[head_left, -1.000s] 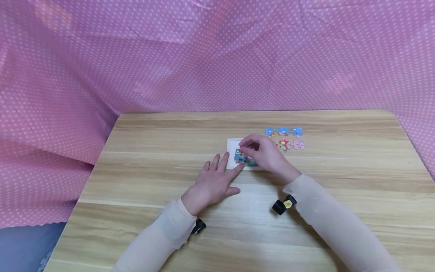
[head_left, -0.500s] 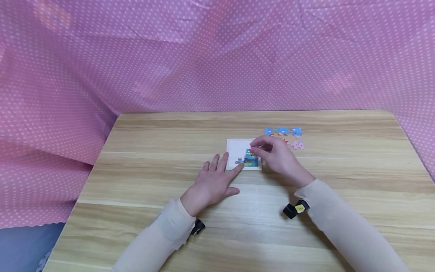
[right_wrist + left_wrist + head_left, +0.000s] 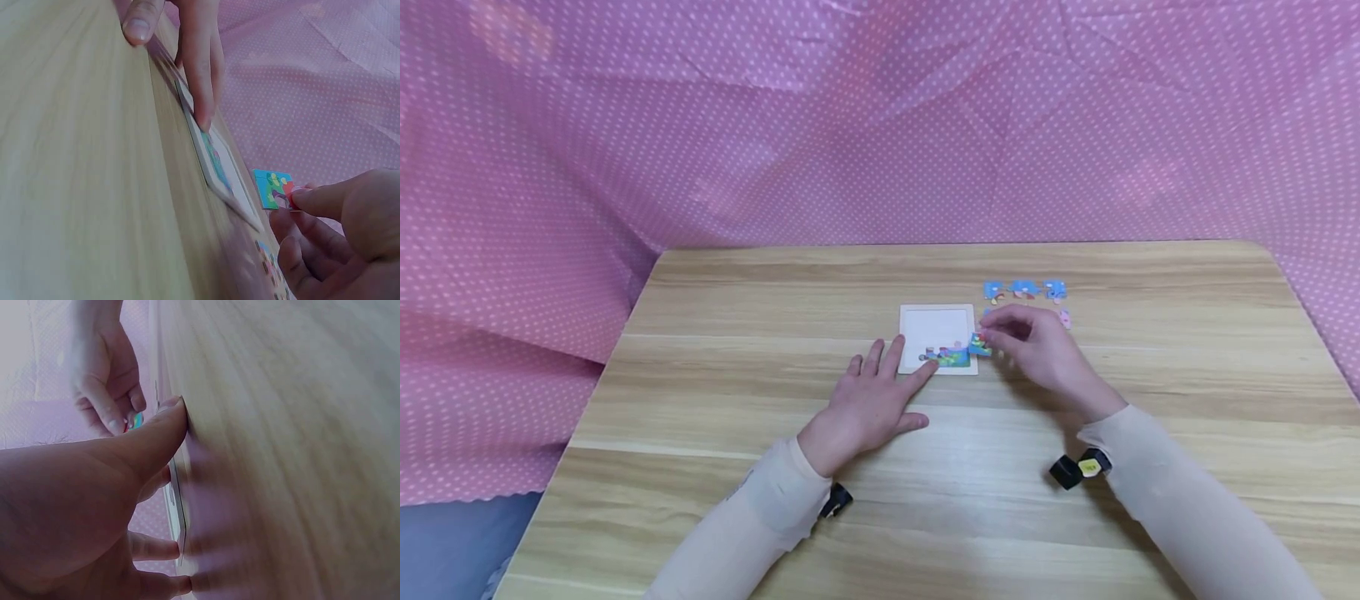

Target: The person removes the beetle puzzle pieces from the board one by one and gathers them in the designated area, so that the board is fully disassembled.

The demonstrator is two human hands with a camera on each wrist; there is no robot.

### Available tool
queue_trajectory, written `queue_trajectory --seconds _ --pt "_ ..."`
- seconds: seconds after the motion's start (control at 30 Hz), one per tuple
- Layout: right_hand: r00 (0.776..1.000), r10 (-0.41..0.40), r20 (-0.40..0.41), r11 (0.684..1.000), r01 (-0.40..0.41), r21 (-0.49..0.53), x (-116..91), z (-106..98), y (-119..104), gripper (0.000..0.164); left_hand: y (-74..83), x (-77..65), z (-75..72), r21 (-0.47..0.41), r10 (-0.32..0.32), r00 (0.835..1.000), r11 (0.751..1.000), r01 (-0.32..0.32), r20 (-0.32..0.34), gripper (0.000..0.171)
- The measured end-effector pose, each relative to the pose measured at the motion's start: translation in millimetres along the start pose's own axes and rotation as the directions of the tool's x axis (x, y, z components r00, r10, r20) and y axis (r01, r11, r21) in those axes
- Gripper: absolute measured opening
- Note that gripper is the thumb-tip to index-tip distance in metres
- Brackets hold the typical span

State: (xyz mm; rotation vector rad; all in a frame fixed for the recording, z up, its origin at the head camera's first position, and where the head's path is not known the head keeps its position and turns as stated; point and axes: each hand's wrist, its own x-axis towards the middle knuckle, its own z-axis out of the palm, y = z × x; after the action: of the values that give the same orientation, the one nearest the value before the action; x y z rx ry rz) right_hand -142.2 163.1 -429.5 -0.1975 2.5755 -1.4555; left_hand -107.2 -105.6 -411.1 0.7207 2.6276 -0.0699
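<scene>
A white puzzle tray (image 3: 937, 325) lies mid-table, with joined puzzle pieces (image 3: 949, 357) along its near side. My left hand (image 3: 868, 408) is spread flat at the tray's near left corner, its index finger touching the pieces in the tray. Between thumb and fingers, my right hand (image 3: 1037, 350) pinches a blue and green puzzle piece (image 3: 273, 189) with a red patch. In the head view that piece overlaps the tray's right rim; the right wrist view shows it held up off the table.
Several loose puzzle pieces (image 3: 1024, 289) lie in rows behind the right hand, which partly hides the nearer row. A pink dotted cloth (image 3: 880, 125) hangs behind the table's far edge.
My right hand has carried the pinched puzzle piece rightward, from over the tray's left part to its right rim. The left hand has stayed in place.
</scene>
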Motion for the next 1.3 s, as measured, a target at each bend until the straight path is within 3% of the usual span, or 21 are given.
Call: queue_trajectory --seconds 0.33,0.83,1.3 --pt "1.000 -0.003 -0.028 0.996 0.001 -0.088 -3.2 -7.1 14.7 0.019 1.3 0.0 -2.0 0.005 0.001 1.000 1.000 -0.001 0.002 0.078" --pt "0.996 -0.030 -0.085 0.974 0.010 -0.228 -7.1 -5.3 18.6 0.019 1.0 1.2 -1.1 0.004 0.011 1.000 1.000 -0.011 -0.007 0.078" --pt "0.998 -0.051 -0.039 0.952 0.037 -0.304 -13.9 -3.0 19.9 0.030 1.0 0.3 0.7 -0.017 0.000 1.000 1.000 0.000 0.003 0.078"
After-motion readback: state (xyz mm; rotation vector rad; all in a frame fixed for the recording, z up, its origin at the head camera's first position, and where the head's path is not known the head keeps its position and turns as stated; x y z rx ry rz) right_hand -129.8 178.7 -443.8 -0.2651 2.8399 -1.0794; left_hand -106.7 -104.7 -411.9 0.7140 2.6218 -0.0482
